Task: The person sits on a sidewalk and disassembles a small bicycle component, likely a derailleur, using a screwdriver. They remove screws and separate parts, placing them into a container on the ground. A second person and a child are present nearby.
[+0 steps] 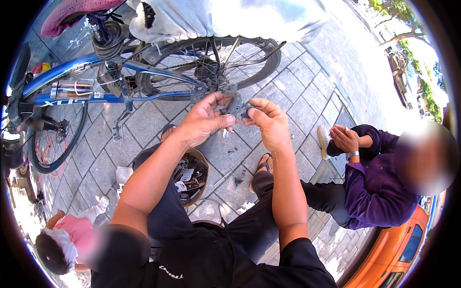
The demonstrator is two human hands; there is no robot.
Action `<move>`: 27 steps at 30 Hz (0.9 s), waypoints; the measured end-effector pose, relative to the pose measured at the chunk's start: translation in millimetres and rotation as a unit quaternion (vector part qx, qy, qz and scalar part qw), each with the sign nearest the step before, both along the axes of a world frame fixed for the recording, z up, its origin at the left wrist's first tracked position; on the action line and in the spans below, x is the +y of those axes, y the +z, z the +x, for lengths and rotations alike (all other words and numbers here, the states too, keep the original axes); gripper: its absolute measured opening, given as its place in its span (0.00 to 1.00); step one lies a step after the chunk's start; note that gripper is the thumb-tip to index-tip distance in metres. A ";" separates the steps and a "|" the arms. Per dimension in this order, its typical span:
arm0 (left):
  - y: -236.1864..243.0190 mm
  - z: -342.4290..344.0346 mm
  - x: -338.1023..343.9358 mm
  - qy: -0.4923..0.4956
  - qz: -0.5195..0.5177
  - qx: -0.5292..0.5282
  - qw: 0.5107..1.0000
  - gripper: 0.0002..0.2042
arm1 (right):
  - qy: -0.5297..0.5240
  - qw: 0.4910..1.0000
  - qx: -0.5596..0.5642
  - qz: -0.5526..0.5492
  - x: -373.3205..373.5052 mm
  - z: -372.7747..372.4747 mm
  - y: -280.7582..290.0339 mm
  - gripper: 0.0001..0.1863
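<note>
Paved sidewalk [302, 89] in bright sun, a blue bike [111, 98] parked on it, someone in purple [379, 197] sitting well off to the bike's right. From the head cam, the left hand [207, 120] is pinching a dark metal part [234, 103] just beside the bike's rear hub; can't tell if it's attached. The right hand [270, 120] has a small black piece [246, 113] between thumb and fingers. Tub of bits [206, 173] sits on the bike's near side. Looks like fiddly two-part handling; next move probably wants steady fingertips and careful lining up.
</note>
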State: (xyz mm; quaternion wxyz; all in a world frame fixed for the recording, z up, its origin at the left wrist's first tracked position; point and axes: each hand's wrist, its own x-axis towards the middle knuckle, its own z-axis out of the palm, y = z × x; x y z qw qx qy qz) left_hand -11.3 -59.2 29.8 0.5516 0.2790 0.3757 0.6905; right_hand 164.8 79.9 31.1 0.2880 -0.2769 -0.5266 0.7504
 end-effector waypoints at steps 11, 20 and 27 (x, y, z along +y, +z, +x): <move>-6.3 -2.0 6.7 0.022 -0.019 0.132 0.991 0.34 | -0.004 0.997 0.042 -0.063 -9.7 -14.4 -9.0 0.13; -14.7 1.2 11.2 0.084 0.009 0.161 0.983 0.34 | -0.058 0.995 0.042 -0.076 -17.3 -23.9 -16.2 0.14; -9.5 1.9 11.4 0.068 -0.006 0.181 0.981 0.35 | -0.052 0.998 -0.019 -0.020 -20.6 -21.4 -12.7 0.13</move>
